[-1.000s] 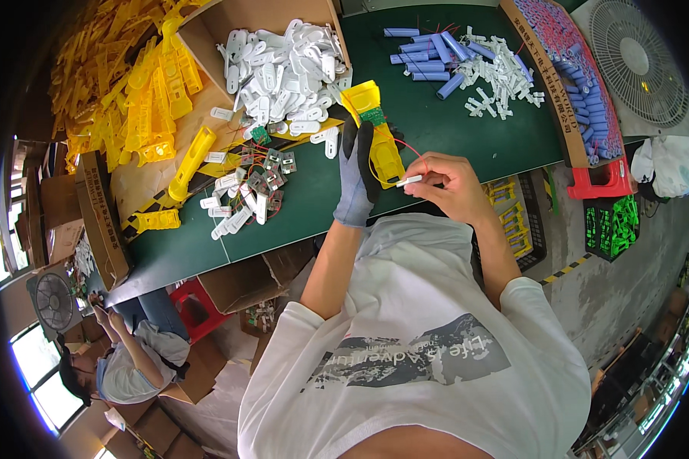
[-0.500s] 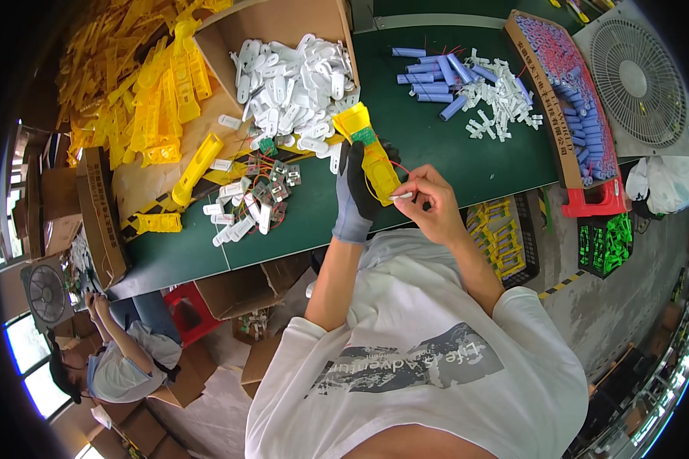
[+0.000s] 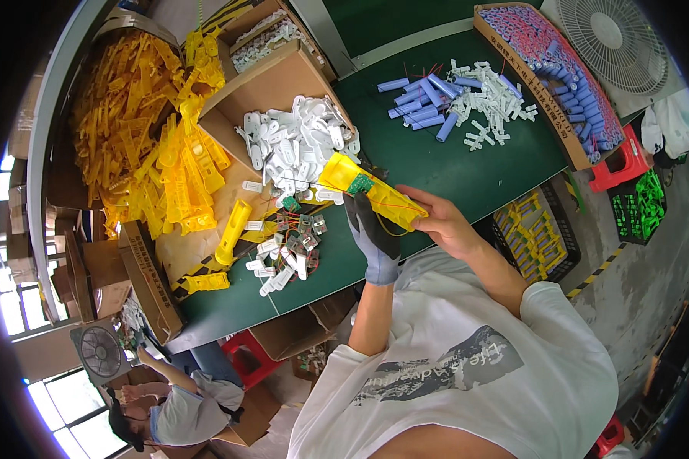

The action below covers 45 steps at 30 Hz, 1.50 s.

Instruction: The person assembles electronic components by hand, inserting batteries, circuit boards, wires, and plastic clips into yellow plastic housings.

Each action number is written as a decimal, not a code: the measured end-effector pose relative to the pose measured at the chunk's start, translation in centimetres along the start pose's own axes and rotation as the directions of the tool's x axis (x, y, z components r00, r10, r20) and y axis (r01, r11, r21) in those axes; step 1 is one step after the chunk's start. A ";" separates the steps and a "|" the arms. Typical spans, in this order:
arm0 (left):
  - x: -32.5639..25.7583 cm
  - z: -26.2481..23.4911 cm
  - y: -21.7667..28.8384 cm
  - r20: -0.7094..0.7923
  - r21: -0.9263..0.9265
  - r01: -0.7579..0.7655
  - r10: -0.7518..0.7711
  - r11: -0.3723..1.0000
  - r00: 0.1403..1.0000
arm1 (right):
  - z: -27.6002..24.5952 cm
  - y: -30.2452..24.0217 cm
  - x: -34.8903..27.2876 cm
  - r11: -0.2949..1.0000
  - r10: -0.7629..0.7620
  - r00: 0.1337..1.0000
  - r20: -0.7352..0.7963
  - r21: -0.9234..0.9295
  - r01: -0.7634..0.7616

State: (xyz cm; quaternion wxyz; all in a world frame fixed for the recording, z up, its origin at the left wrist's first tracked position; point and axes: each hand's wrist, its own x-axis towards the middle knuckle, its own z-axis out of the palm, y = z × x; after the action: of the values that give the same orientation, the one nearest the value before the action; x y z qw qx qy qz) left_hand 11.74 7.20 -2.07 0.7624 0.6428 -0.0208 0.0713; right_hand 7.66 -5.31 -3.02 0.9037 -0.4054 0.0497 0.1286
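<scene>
The left hand (image 3: 373, 239), in a grey glove, grips the yellow plastic housing (image 3: 371, 191) from below, fingers wrapped around it. The bare right hand (image 3: 444, 226) closes on the housing's near end. The housing is held above the green table (image 3: 467, 164), with a small green circuit board (image 3: 360, 184) and red wires seated in it.

The table (image 3: 467, 164) is dark green. The housing (image 3: 371, 191) held over it is bright yellow, with a small green circuit board (image 3: 360, 184) and thin red wires (image 3: 406, 206). The left hand (image 3: 375, 233) wears a grey-blue glove; the right hand (image 3: 448, 226) is bare. The shirt (image 3: 467, 367) is white with a grey print. Loose cells (image 3: 425, 96) are lilac-blue, clips (image 3: 295, 141) white, stools (image 3: 616, 164) red.
</scene>
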 end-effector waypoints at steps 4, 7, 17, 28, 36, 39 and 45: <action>0.6 0.1 -1.3 0.069 -0.495 0.329 -0.341 0.804 0.938 | 0.0 0.2 -0.1 0.989 -0.061 0.994 0.093 0.139 0.048; 0.2 -1.3 -1.9 0.211 -0.542 0.440 -0.390 0.717 0.896 | 0.0 -0.4 -0.3 0.999 -0.026 0.992 0.125 -0.022 0.029; -2.5 -4.3 -3.7 0.015 -0.358 0.267 -0.280 0.895 0.960 | 2.5 1.7 -0.3 0.909 -0.109 0.979 0.171 -0.382 0.168; -1.3 -6.4 0.9 -0.259 -0.263 0.166 -0.236 0.950 0.937 | 3.5 -4.3 5.0 0.491 -0.079 0.993 0.085 -0.864 0.113; -0.7 -6.5 -0.6 -0.163 -0.093 0.159 -0.172 0.983 0.971 | 3.3 -1.8 14.1 -0.118 -0.398 0.900 0.177 -0.983 0.140; 0.0 -6.2 -0.7 -0.164 0.002 0.067 -0.066 0.998 0.984 | 3.5 -1.9 14.2 -0.222 -0.381 0.907 0.178 -0.970 0.097; 0.1 -4.9 -0.8 -0.142 0.169 -0.008 0.033 0.986 0.989 | 4.7 -2.9 7.1 0.079 -0.359 0.930 0.075 -0.991 0.111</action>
State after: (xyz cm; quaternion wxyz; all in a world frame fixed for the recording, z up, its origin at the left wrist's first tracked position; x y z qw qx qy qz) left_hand 11.64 11.90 -3.71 0.7042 0.6978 0.0337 0.1268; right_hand 15.19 -2.26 0.82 0.4071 -0.9111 -0.0287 -0.0573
